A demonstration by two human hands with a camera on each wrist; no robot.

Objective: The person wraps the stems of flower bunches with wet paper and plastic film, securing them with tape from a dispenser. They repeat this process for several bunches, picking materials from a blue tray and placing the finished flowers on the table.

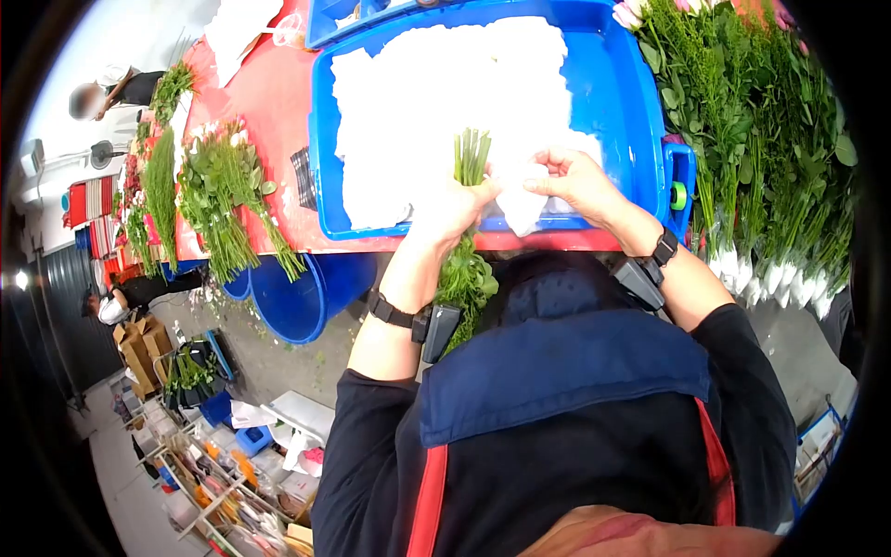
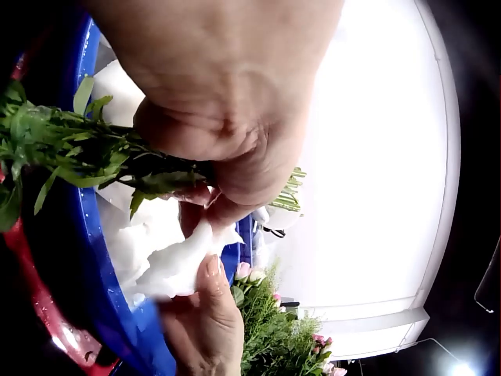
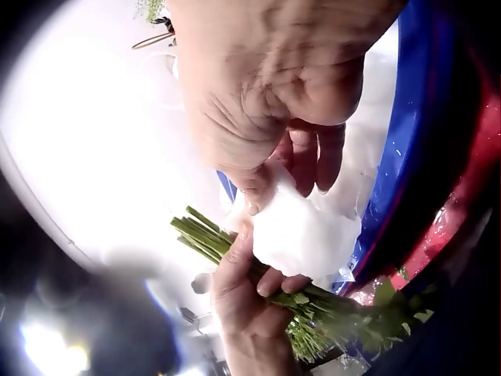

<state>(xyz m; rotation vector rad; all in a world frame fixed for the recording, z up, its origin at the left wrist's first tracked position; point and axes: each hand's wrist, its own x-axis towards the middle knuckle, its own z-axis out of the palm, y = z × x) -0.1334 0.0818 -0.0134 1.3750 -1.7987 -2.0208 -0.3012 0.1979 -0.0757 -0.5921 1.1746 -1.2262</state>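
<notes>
A bunch of cut green stems (image 1: 471, 156) is gripped in my left hand (image 1: 445, 212), cut ends toward the tray and leaves (image 1: 464, 278) hanging back toward my body. Between thumb and fingers, my right hand (image 1: 580, 186) pinches a soft, wet-looking white piece (image 1: 522, 202), like cotton or tissue. In the right wrist view that white piece (image 3: 301, 231) lies right beside the stems (image 3: 205, 233) and overlaps the left hand's fingertips. More white padding (image 1: 445, 84) is heaped in the blue tray (image 1: 608, 88) below both hands.
The tray stands on a red-covered table (image 1: 255, 102). Long bundles of greenery (image 1: 742, 139) with white-wrapped ends (image 1: 780, 278) lie to the right. Flower bunches (image 1: 218, 186) rest on the left, above a blue bucket (image 1: 288, 297). Another person (image 1: 121, 93) is at the far left.
</notes>
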